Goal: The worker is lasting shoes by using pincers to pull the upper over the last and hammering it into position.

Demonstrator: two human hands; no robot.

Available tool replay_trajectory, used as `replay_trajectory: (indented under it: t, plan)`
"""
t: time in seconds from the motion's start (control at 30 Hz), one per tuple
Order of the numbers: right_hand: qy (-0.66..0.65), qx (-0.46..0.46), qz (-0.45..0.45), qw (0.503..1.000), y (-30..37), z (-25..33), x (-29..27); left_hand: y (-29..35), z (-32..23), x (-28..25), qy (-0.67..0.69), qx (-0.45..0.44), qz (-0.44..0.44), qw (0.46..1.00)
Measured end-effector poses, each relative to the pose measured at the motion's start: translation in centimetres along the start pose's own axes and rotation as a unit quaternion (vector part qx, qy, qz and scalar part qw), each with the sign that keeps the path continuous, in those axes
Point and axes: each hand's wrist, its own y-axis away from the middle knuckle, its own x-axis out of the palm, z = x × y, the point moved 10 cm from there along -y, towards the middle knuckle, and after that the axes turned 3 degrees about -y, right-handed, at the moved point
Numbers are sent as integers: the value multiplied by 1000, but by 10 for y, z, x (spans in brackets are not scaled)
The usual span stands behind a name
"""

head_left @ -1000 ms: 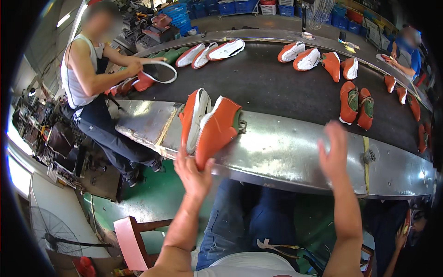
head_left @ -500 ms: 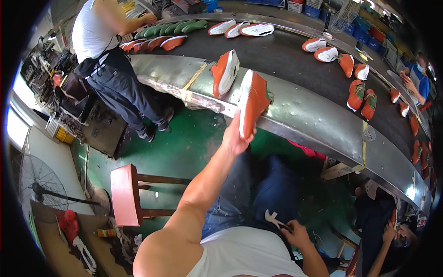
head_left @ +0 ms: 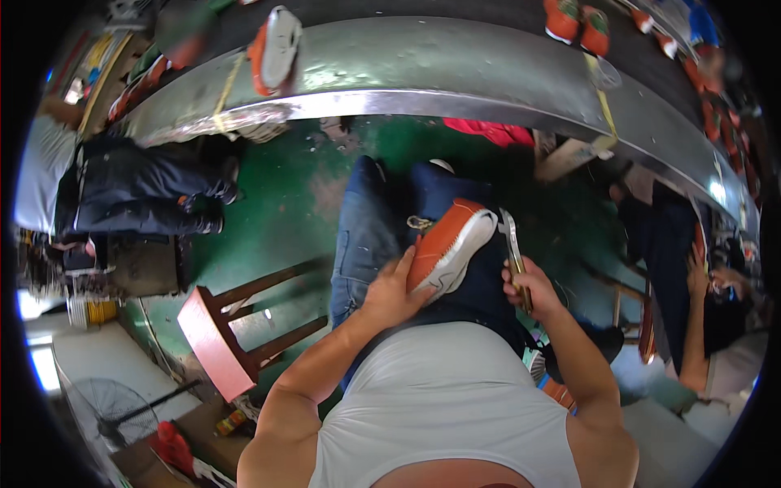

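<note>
Over my lap, my left hand (head_left: 392, 294) is closed around the near end of an orange shoe (head_left: 439, 248) with a white sole. The shoe lies tilted on its side, its white sole facing right and its far end pointing away. Just right of it, my right hand (head_left: 533, 289) grips the handles of metal pincers (head_left: 510, 236). Their silver curved head points up beside the shoe's far end, apparently just short of touching it. The fingers under the shoe are hidden.
A metal-edged bench (head_left: 455, 61) crosses ahead, with another orange shoe (head_left: 275, 50) on its ledge and a pair of orange shoes (head_left: 578, 24) farther right. A wooden stool (head_left: 215, 342) stands at left. Co-workers are at far left and right.
My left hand has brought the shoe from the bench edge back to my lap. My right hand has raised the pincers beside it. The view has tilted downward.
</note>
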Motion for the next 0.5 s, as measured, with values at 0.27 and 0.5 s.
replay_trajectory:
  t: [0.27, 0.5]
  plan:
    - [241, -145, -38, 959, 7, 26, 20, -149, -101, -18, 13, 156, 1, 988]
    - [432, -189, 69, 879, 16, 68, 112, -83, -83, -76, 416, 237, -1, 878]
